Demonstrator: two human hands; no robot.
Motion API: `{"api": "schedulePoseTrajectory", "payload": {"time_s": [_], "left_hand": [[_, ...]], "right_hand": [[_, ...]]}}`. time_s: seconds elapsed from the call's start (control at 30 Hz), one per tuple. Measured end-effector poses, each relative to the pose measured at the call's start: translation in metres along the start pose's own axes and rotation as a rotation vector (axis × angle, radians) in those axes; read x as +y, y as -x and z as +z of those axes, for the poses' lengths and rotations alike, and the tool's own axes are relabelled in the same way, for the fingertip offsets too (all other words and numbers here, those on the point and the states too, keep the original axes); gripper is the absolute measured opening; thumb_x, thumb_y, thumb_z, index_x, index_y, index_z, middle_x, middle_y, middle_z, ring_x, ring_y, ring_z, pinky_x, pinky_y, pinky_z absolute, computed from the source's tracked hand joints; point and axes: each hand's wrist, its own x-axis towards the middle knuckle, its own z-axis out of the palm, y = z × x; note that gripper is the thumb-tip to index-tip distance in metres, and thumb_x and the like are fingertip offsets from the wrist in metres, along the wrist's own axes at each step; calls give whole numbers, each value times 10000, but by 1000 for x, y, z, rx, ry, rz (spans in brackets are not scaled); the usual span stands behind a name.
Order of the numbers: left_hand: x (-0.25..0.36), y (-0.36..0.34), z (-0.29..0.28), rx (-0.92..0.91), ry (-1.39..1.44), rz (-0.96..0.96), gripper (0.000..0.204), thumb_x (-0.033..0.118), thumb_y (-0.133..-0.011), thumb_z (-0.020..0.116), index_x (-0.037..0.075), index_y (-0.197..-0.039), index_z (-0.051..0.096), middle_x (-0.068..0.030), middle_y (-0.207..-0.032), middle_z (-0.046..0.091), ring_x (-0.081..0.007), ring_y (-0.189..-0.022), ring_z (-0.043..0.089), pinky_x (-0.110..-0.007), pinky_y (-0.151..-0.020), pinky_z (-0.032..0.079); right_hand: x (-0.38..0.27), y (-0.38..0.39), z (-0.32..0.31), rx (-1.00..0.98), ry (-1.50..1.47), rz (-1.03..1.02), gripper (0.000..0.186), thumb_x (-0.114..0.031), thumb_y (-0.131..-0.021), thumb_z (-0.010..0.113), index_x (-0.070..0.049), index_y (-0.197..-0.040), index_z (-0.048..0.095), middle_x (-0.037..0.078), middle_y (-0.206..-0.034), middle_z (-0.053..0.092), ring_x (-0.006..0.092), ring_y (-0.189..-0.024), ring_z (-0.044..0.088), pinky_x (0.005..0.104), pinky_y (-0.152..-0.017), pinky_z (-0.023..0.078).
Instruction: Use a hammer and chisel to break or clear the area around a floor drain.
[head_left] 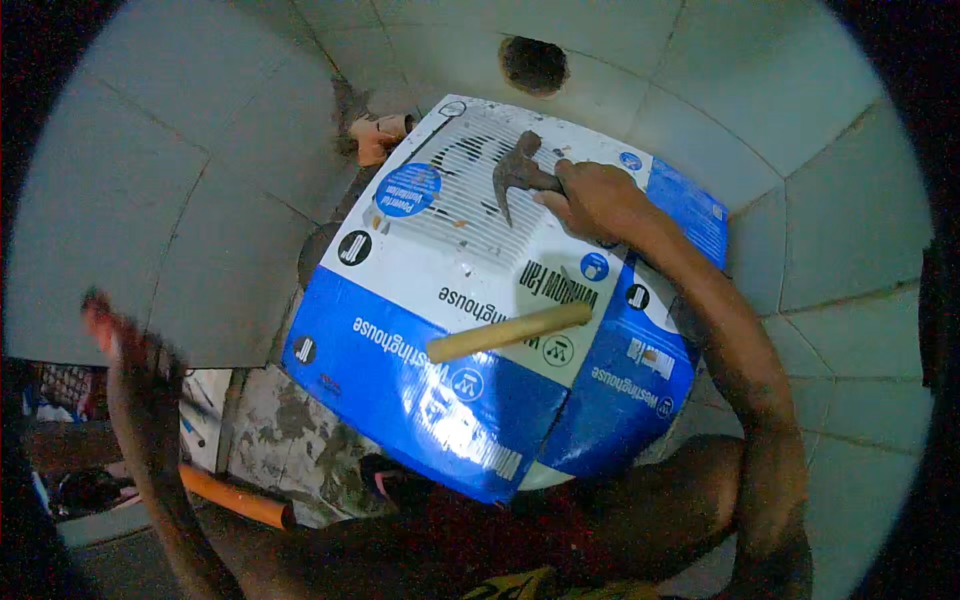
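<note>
My right hand (pixel 605 200) is closed round the short grip of a claw hammer (pixel 520 178), whose dark, rusty-looking head rests on or just above a cardboard box (pixel 400 335). The blue and white box lies in front of me, with a grille-like picture on its top. Across its middle lies a pale wooden stick (pixel 510 333), round and slightly slanted, touched by neither hand. Off to the left, my left hand (pixel 130 345) is raised away from the box. Its fingers look spread, though blurred, and nothing shows in them.
Pale tiled walls (pixel 200 180) enclose the spot at the back and sides. One has a dark round hole (pixel 533 66). Behind the box is a broken terracotta-coloured pipe piece (pixel 380 137). At lower left an orange pipe (pixel 235 497) lies on the stained floor (pixel 290 440).
</note>
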Motion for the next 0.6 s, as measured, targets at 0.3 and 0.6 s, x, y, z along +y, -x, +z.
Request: {"api": "schedulePoseTrajectory", "payload": {"time_s": [0.3, 0.6], "left_hand": [[-64, -187, 337, -463, -233, 58, 383, 329, -873, 612, 42, -1112, 527, -114, -1087, 614, -210, -952, 604, -433, -831, 484], [-176, -235, 412, -299, 184, 119, 270, 104, -801, 626, 17, -1026, 505, -77, -887, 576, -158, -733, 583, -303, -581, 496]], "right_hand": [[4, 3, -22, -79, -154, 58, 536, -502, -904, 485, 16, -974, 600, 246, -867, 646, 403, -826, 634, 490, -725, 489], [19, 6, -17, -72, -209, 287, 632, -596, -883, 456, 9, -956, 627, 237, -856, 651, 383, -821, 639, 456, -749, 484]]}}
